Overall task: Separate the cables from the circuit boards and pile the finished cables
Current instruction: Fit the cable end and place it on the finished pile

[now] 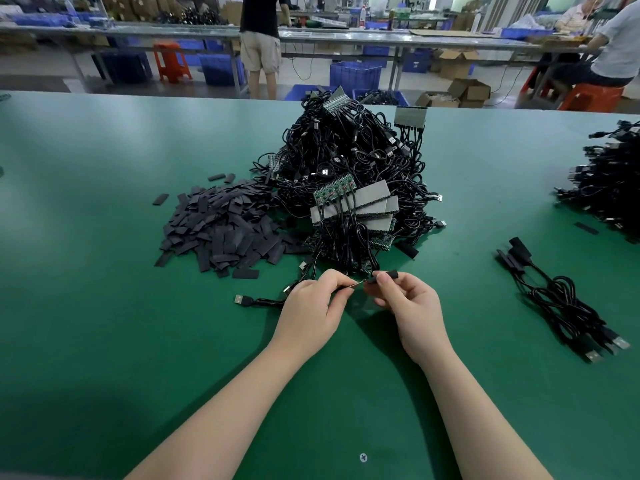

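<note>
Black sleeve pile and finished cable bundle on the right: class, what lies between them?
In the head view, the tangled cable-and-board heap and both hands.

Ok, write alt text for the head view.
Left hand pinches a thin cable end while right hand holds a short black sleeve against it, above a green table. Behind lie a heap of cables and circuit boards and loose sleeves.

My one view sits on my head, looking forward and down across the green table (104,341). My left hand (311,306) and right hand (412,313) are close beneath it at the table's near edge, and beyond the table's far edge it takes in the workshop benches (138,31).
</note>
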`<state>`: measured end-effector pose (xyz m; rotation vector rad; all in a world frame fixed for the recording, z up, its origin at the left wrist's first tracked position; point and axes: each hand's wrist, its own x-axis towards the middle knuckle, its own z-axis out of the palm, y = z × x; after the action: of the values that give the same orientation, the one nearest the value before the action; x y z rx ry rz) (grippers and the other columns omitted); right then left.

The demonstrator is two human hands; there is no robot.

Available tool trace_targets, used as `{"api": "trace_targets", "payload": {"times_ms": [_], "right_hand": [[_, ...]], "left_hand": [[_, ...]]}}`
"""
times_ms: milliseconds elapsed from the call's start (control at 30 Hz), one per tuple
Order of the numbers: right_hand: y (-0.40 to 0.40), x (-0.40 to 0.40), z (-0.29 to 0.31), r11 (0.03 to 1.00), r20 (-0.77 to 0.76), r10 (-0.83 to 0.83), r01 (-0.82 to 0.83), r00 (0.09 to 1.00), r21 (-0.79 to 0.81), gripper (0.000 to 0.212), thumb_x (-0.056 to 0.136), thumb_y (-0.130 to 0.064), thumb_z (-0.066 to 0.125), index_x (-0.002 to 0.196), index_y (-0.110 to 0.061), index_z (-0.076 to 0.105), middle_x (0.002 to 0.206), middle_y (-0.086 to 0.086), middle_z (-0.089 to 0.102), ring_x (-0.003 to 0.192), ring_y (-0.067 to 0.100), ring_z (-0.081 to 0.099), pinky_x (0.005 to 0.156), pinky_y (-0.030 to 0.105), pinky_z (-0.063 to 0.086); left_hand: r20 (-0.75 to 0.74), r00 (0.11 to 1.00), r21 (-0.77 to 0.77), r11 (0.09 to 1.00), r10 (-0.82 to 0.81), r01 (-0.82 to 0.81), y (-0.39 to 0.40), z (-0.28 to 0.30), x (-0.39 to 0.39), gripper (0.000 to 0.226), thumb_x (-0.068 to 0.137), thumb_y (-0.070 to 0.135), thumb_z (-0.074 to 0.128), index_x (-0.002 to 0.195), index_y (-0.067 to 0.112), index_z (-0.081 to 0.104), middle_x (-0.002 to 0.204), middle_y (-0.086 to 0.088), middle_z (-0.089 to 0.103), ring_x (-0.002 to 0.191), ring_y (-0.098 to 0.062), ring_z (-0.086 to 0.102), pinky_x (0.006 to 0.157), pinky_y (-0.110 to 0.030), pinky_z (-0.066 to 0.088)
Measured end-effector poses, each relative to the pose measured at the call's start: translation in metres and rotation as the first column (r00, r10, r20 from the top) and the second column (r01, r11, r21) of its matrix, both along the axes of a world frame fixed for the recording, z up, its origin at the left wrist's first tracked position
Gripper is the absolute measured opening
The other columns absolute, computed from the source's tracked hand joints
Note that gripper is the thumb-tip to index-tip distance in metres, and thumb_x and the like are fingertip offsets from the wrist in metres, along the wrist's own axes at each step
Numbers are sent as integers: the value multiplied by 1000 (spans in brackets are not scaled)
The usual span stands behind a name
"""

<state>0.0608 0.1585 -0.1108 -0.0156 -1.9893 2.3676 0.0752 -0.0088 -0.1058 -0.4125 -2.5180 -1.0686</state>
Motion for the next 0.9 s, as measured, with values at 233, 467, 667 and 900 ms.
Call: {"api": "trace_targets", "payload": {"times_ms": [233,467,667,900], "right_hand": [[-1,-1,-2,999,10,-32,32,999,43,15,91,-32,70,81,-23,78,87,3,78,82,11,72,74,21,56],[-1,1,-1,998,4,-20,20,1000,59,13,94,-28,69,85,-28,79,90,3,78,91,18,73,80,26,56],[-1,2,1,997,-1,-1,1,1000,82,16,94,-19,68,87,-28,78,88,0,78,79,8,69,73,18,55],[-2,6,6,988,-31,52,-47,998,149,21,90,-11,72,88,-31,77,72,-6,73,68,1,65,68,11,50]], "left_hand": [[-39,999,-27,1000,4,-5,-1,-3,-1,12,97,23,56,105,19,64,76,4,69,66,-19,57,84,-21,37],[-85,996,-40,999,7,-10,0,-3,-1,15,94,22,59,107,18,66,83,5,71,70,-19,62,86,-24,42],[-128,992,-124,992,-1,-15,4,0,1,33,90,23,62,123,21,66,96,10,74,66,-13,60,79,-30,48],[-180,979,-127,985,92,-116,4,-2,-1,21,87,27,67,106,21,73,81,8,74,60,-14,58,71,-28,46]]}}
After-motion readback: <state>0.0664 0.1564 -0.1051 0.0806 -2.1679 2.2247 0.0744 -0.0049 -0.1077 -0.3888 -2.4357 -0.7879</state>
